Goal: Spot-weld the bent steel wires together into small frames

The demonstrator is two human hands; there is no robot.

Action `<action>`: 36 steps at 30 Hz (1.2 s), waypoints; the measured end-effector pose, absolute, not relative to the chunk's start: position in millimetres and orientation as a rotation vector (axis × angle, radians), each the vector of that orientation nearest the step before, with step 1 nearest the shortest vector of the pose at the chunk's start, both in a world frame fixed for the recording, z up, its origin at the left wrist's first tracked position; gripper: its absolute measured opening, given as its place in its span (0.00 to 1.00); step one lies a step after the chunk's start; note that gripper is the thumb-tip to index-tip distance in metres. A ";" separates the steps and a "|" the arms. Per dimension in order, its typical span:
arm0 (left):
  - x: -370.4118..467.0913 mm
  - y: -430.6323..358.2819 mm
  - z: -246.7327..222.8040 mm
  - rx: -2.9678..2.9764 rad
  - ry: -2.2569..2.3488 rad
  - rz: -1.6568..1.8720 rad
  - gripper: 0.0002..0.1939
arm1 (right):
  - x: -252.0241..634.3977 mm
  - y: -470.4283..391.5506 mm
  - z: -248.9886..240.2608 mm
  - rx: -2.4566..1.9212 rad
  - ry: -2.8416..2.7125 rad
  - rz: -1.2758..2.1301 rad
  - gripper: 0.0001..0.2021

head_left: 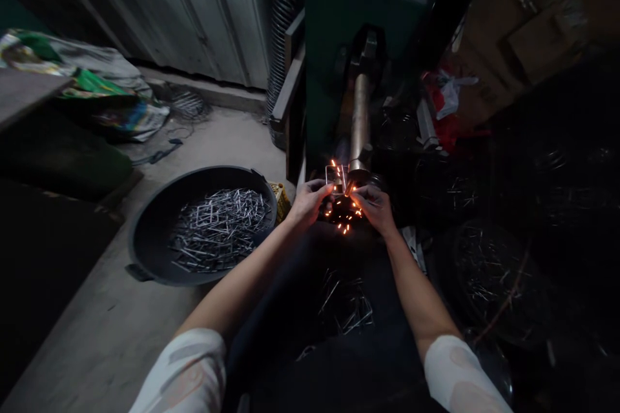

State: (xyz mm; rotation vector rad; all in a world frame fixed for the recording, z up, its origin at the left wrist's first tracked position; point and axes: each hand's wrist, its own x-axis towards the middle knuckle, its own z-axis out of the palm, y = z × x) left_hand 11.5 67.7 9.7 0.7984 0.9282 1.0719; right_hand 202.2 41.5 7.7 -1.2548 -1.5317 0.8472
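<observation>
My left hand [310, 201] pinches a thin bent wire frame [327, 174] close under the machine's tip. My right hand [374, 206] is closed at the other side of the same spot, its fingertips together; what sits between them is too small and dark to make out. Between the hands, orange sparks fly out and fall. Just above them ends the thick brass-coloured arm [359, 122] of a welding machine. Below my hands, several bent wire pieces [356, 313] lie on dark cloth at my lap.
A wide black basin [145, 206] full of loose wire pieces [220, 229] stands on the floor to the left, with a yellow crate [281, 200] beside it. Dim wire pieces [484, 271] lie at right. Cardboard boxes [542, 32] and a coil stack [279, 58] stand farther back.
</observation>
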 end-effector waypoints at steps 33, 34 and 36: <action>59.4 -42.3 -59.7 2.548 0.620 -0.058 0.10 | 282.5 -111.3 -54.4 -1.875 -1.421 0.852 0.20; 60.6 -45.3 -55.4 2.558 0.599 -0.061 0.11 | 283.0 -113.5 -53.3 -1.886 -1.476 0.801 0.20; 55.3 -58.1 -43.0 2.562 0.596 -0.056 0.13 | 287.3 -120.3 -52.4 -1.937 -1.541 0.691 0.20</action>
